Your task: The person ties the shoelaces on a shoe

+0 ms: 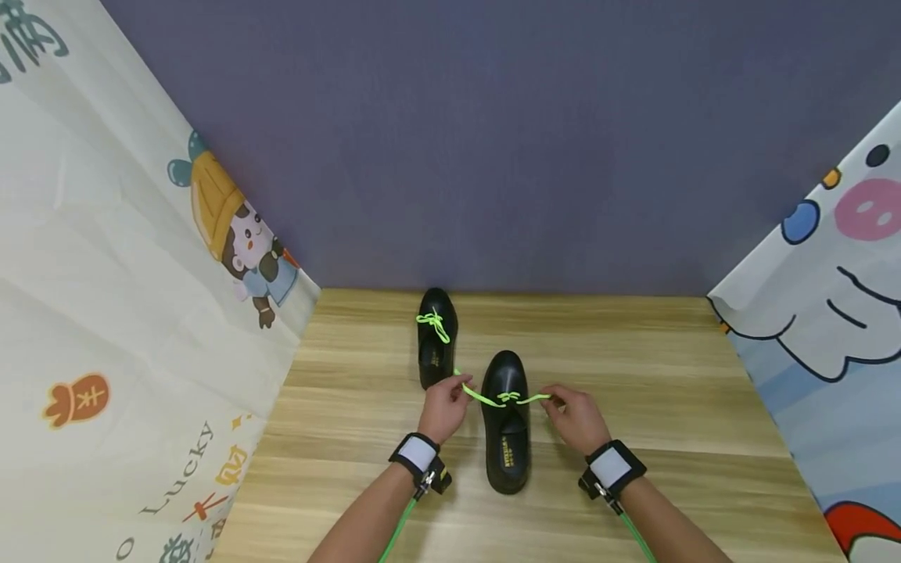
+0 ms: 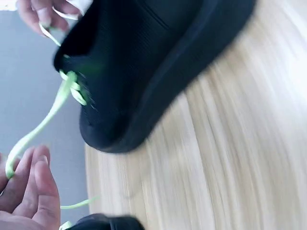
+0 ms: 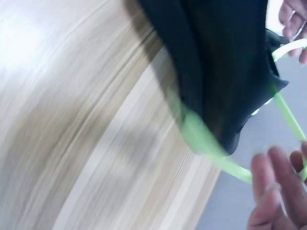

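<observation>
A black leather shoe [image 1: 504, 375] with a bright green shoelace [image 1: 486, 400] stands on the wood-patterned surface, toe away from me. To its left, my left hand [image 1: 445, 408] pinches one lace end, which runs slackly to the eyelets. On the other side my right hand [image 1: 579, 418] pinches the second lace end. In the left wrist view the lace passes between the thumb and fingers of the left hand [image 2: 33, 191]. The right wrist view shows the right hand [image 3: 280, 191] with a blurred loose length of lace hanging from it.
A second black shoe [image 1: 436, 352], its green lace tied in a bow [image 1: 432, 320], stands farther back to the left. Behind the wood-patterned surface [image 1: 633, 352] rises a grey-purple panel [image 1: 493, 141]. Printed white cloths hang at the left [image 1: 127, 274] and right [image 1: 845, 313].
</observation>
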`<state>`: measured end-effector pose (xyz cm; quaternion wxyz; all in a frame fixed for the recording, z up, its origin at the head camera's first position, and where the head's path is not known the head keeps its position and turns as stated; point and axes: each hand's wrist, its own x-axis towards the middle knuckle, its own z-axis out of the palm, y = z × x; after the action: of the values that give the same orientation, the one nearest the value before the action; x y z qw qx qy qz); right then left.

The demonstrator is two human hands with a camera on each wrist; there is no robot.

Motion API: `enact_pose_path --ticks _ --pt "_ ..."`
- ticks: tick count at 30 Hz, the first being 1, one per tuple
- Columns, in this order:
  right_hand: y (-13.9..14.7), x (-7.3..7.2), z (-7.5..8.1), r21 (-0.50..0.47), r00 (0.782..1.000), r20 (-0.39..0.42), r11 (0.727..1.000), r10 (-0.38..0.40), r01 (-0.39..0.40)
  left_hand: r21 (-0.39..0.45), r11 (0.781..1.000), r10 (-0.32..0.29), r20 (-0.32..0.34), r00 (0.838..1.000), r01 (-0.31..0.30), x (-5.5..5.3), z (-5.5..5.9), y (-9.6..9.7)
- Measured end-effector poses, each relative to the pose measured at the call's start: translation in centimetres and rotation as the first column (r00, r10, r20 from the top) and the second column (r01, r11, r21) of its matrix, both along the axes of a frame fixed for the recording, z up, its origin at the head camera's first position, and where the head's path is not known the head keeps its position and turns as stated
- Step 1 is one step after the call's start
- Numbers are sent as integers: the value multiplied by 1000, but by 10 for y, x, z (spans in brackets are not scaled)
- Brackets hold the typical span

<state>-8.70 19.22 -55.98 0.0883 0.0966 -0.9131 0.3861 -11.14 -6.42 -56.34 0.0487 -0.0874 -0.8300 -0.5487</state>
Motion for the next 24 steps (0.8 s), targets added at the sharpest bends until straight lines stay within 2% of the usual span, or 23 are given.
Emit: enact_pose_path --ticks 2,3,4,6,8,10,13,14,16,18,20,22,23,24 --pt "-3 0 2 -60 999 27 998 -24 26 119 993 21 27 999 -24 -1 0 3" --pt "-4 -1 2 -98 998 48 994 -40 44 204 979 22 49 999 -31 -1 0 5" --pt "-5 -1 2 -149 996 70 987 -51 60 300 953 11 74 997 -33 -2 -1 6" --pt "-7 -3 3 -264 991 120 960 -62 92 492 870 -28 121 992 -35 -3 0 10" --pt "-9 -5 4 -411 987 156 907 -33 95 632 773 -76 165 983 -46 -3 1 14" --pt "-11 -7 4 -548 987 161 833 22 71 711 700 -120 196 973 -57 -3 2 18" --pt "-14 -10 4 -690 990 100 724 96 -1 760 645 -154 236 959 -84 -3 6 24" --pt "-15 -11 4 -721 991 69 692 118 -32 767 635 -161 245 956 -89 -3 7 26" --pt "-18 -14 4 -759 990 16 646 143 -81 773 626 -172 264 949 -102 -3 9 28" --pt "-20 -16 4 -770 987 -19 628 160 -116 760 641 -176 280 944 -106 -3 11 30" --pt "-24 -17 4 -785 985 -15 609 170 -117 747 656 -184 296 938 -107 -4 13 33" --pt "-28 -16 5 -777 987 5 622 160 -96 742 662 -194 306 932 -106 -4 15 36" --pt "-30 -16 5 -770 989 26 634 149 -75 747 657 -203 301 932 -99 -3 15 37" --pt "-32 -16 6 -774 989 44 631 143 -57 757 647 -210 297 932 -95 -3 16 39"
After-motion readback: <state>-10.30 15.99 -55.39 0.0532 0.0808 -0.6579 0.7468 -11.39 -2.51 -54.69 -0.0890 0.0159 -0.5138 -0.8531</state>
